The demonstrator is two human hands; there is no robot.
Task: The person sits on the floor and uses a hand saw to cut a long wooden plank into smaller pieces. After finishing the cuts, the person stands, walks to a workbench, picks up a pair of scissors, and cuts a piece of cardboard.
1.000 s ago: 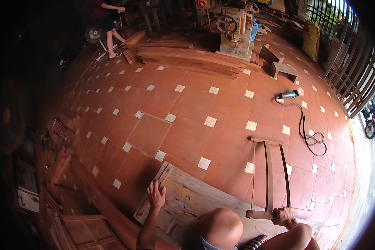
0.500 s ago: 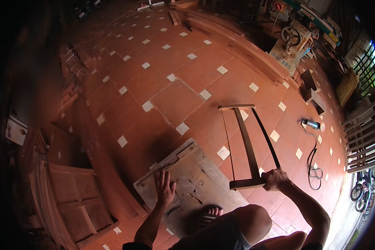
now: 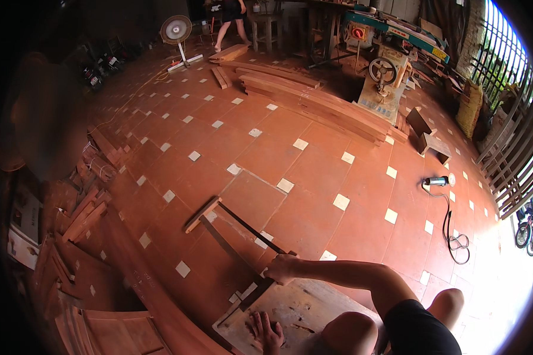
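My right hand (image 3: 282, 268) is closed around one end of a wooden frame saw (image 3: 227, 245). The saw reaches away to the far left, low over the tiles, and its near end lies by the far edge of a worn wooden board (image 3: 307, 299). My left hand (image 3: 265, 331) lies flat on this board, fingers spread, with nothing in it. The left forearm is mostly out of the picture. My right arm crosses in front of my knees. Whether the saw touches the board is unclear.
Long planks (image 3: 314, 103) are stacked at the back, near a machine with a handwheel (image 3: 383, 71). A corded angle grinder (image 3: 437, 181) lies at right. Wooden panels (image 3: 124, 331) and a long beam (image 3: 154, 290) sit at left. A fan (image 3: 176, 29) and a walking person (image 3: 231, 23) are far off.
My right hand has swung the saw from the right to the left, across to the board's far edge. My left hand stays flat on the board. The view has tilted up.
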